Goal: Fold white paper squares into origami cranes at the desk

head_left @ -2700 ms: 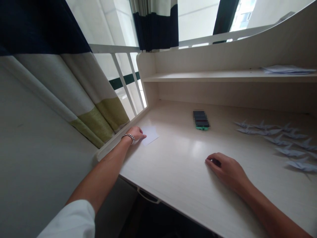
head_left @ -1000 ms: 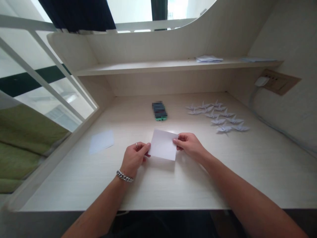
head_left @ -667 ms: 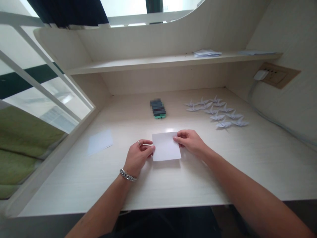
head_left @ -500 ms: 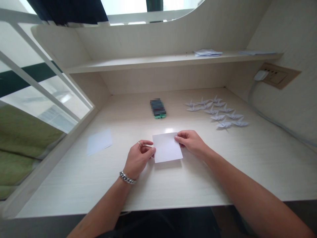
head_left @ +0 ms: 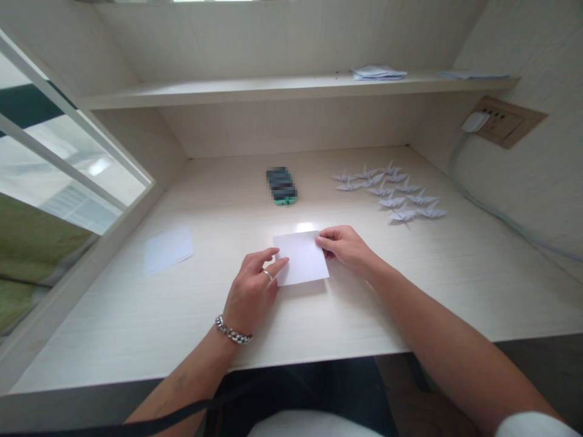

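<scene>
A square sheet of white paper (head_left: 302, 258) is held low over the desk in front of me. My right hand (head_left: 344, 247) pinches its upper right corner, thumb on top and the other fingers behind. At the left edge, my left hand (head_left: 252, 282) has its ringed finger laid on the paper's face. Another finger touches near the upper left corner, and the thumb is mostly hidden below. Farther back on the right stand several folded white paper cranes (head_left: 392, 191). More white paper (head_left: 168, 250) lies flat on the left.
A dark, pixelated object with a green end (head_left: 285, 200) lies toward the back. Folded papers (head_left: 379, 73) rest on the shelf (head_left: 218, 91) above the desk (head_left: 218, 200). A white plug (head_left: 475, 121) sits in the wall socket, its cable (head_left: 496, 215) running down the right side.
My left hand has turned over the left edge; its ringed finger now lies on the paper where the thumb was. My right hand keeps its corner. The view has tilted down.
</scene>
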`<state>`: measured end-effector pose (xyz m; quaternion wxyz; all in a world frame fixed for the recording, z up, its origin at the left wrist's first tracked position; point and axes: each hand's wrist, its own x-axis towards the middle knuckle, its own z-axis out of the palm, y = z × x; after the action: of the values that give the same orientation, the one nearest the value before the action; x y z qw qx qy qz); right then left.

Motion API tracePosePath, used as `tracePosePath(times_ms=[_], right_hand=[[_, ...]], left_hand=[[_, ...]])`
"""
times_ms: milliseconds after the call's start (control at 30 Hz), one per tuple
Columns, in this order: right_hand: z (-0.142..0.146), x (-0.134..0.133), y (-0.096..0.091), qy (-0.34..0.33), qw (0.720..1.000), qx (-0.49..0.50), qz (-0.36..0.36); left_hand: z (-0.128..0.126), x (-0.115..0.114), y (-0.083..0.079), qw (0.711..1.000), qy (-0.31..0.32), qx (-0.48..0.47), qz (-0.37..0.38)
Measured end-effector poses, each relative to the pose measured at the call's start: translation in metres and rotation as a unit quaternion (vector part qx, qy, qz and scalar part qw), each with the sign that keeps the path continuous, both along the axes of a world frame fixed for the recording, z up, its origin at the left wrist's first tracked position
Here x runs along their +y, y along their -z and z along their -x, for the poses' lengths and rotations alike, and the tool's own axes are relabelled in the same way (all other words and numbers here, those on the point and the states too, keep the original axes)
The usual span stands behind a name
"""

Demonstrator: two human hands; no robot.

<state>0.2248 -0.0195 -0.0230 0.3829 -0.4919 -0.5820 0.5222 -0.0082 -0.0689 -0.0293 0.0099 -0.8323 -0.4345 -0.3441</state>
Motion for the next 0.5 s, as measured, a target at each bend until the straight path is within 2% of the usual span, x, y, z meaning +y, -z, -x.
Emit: tracePosePath(times_ms=[133, 500], right_hand=[[-0.0006, -0.0008, -0.0014, -0.005, 1.0, 0.001, 0.002], [-0.0062, 0.0007, 0.0021, -0.037, 0.999, 0.004, 0.029]], left_hand=[[-0.0016, -0.0004, 0.0023, 0.998, 0.055, 0.034, 0.005], [0.0001, -0.002, 0.003, 0.995, 0.07, 0.064, -0.004]])
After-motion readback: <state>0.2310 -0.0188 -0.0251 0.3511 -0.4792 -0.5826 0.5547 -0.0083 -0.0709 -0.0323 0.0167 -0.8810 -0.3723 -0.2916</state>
